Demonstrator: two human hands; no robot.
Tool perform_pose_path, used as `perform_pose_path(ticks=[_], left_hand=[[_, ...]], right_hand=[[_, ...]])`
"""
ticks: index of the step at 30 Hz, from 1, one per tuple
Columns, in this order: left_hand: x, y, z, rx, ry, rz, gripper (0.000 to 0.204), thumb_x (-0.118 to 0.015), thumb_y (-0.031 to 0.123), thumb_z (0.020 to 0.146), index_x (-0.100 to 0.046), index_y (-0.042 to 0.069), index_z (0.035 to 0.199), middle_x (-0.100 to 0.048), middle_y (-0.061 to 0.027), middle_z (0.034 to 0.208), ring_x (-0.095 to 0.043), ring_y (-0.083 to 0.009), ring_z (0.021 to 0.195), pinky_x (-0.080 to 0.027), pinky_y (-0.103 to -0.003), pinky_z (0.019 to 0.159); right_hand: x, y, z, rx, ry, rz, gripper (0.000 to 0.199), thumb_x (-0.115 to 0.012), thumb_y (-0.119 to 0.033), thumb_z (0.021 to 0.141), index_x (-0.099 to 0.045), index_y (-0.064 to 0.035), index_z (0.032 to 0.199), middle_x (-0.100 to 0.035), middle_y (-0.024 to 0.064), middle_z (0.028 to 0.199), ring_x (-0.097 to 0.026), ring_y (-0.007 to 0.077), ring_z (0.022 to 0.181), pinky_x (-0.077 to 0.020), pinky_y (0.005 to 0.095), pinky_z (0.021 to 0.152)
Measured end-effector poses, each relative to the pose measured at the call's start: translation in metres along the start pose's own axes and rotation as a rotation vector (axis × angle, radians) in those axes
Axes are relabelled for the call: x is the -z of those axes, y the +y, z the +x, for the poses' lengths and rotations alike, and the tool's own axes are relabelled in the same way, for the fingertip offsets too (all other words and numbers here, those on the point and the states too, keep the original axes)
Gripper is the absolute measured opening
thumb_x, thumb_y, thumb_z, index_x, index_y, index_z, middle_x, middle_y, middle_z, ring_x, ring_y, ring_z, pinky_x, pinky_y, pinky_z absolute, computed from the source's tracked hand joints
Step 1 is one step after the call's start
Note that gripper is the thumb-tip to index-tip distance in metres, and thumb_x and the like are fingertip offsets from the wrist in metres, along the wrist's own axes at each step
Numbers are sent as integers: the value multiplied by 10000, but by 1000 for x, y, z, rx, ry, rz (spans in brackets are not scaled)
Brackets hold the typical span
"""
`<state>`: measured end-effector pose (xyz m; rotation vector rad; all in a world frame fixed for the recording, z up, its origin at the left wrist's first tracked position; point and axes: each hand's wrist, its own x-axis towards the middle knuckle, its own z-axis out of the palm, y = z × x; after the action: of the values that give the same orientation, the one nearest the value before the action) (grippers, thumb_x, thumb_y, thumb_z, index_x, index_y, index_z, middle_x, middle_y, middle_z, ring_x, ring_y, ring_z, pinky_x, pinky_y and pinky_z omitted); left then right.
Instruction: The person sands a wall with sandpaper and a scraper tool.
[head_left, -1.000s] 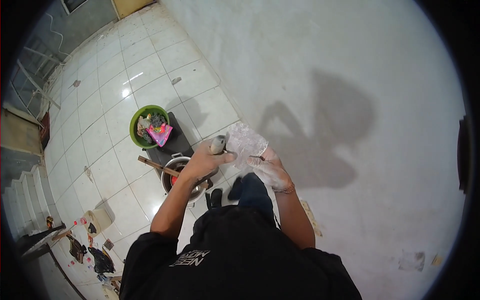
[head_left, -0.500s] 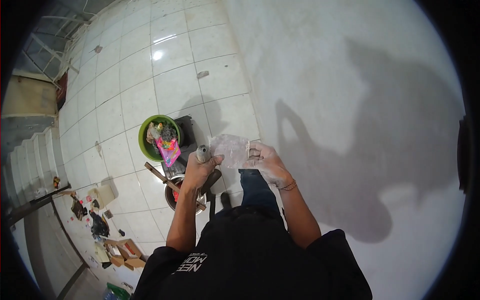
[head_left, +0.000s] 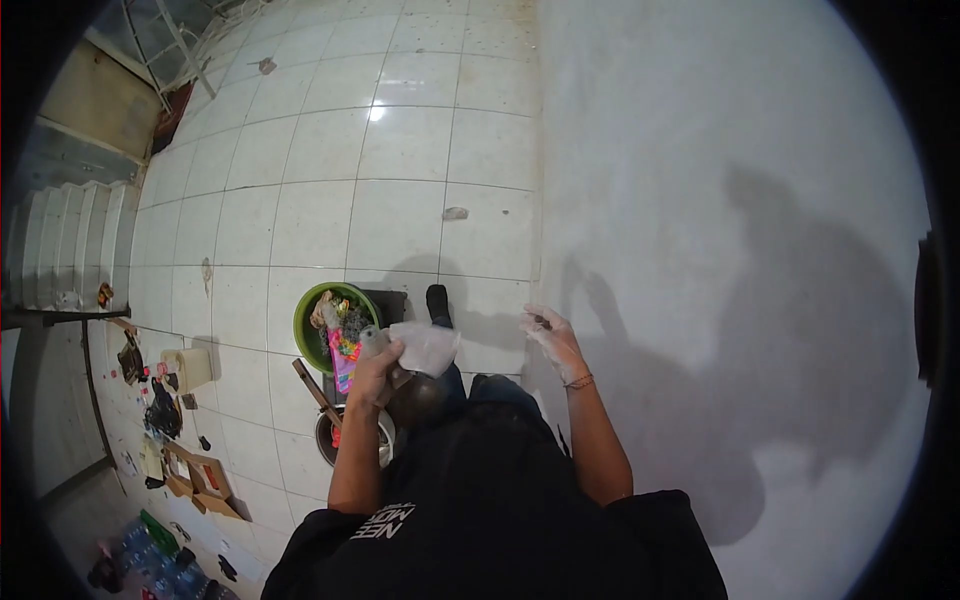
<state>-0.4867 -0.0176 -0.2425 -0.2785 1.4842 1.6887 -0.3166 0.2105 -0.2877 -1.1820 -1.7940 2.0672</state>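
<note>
Seen from above, a person in a black shirt stands on a glossy white tiled floor (head_left: 400,150) beside a pale, matt plastered wall (head_left: 720,150) that fills the right half of the frame.

Just left of centre, the left hand (head_left: 378,372) is closed around a small grey rounded object (head_left: 373,342) together with a crumpled, thin white sheet (head_left: 427,346), which sticks out to the right of the fist. What the grey object is cannot be told.

Right of centre, the right hand (head_left: 550,338) is held up close to the wall, fingers drawn together and pinching something small and dark that is too small to identify; whether it touches the wall is unclear.

Below the left hand on the floor are a round green plastic basin (head_left: 306,322) full of colourful odds and ends, a round metal pot (head_left: 330,440) and a wooden stick (head_left: 316,392) between them. At the lower left lie cardboard pieces (head_left: 198,478) and scattered clutter. The person's shadow falls across the wall.
</note>
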Motion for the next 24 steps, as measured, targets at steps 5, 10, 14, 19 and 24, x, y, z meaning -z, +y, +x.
perform_pose_path(ticks=[5, 10, 14, 19, 24], left_hand=[[-1, 30, 126, 121, -205, 512, 167, -641, 162, 779, -581, 10, 745, -558, -30, 626, -513, -105, 591, -417, -269, 526], [-18, 30, 278, 0, -264, 945, 153, -612, 77, 699, -619, -5, 827, -638, -82, 746, -587, -179, 661, -463, -318, 637], [9, -54, 417, 6, -134, 1105, 155, -622, 115, 696, -591, -12, 779, -594, -108, 662, -567, -184, 627, -458, -346, 598], [37, -153, 528, 342, -40, 880, 203, -652, 170, 736, -588, -13, 793, -586, -73, 661, -559, -154, 616, -463, -301, 563], [62, -216, 599, 513, 111, 612, 230, -661, 192, 758, -580, -5, 846, -589, -69, 709, -552, -128, 630, -467, -276, 558]], right_hand=[[11, 50, 109, -326, 86, 185, 295, -597, -83, 803, -552, 35, 1070, -611, 74, 869, -578, 124, 714, -467, 236, 641], [4, 126, 265, -158, -53, -641, 285, -590, -216, 756, -594, -60, 993, -621, 135, 855, -597, 285, 810, -470, 360, 727], [-7, 238, 421, -35, -215, -857, 229, -552, -192, 742, -591, -58, 924, -615, 156, 886, -573, 317, 881, -461, 397, 777], [-45, 349, 554, 62, -247, -1083, 350, -512, -141, 754, -532, -103, 1102, -595, 144, 934, -558, 322, 884, -454, 411, 790], [-99, 410, 594, 242, -41, -955, 477, -555, -181, 763, -468, -125, 1229, -526, 122, 1090, -510, 303, 986, -434, 427, 829]])
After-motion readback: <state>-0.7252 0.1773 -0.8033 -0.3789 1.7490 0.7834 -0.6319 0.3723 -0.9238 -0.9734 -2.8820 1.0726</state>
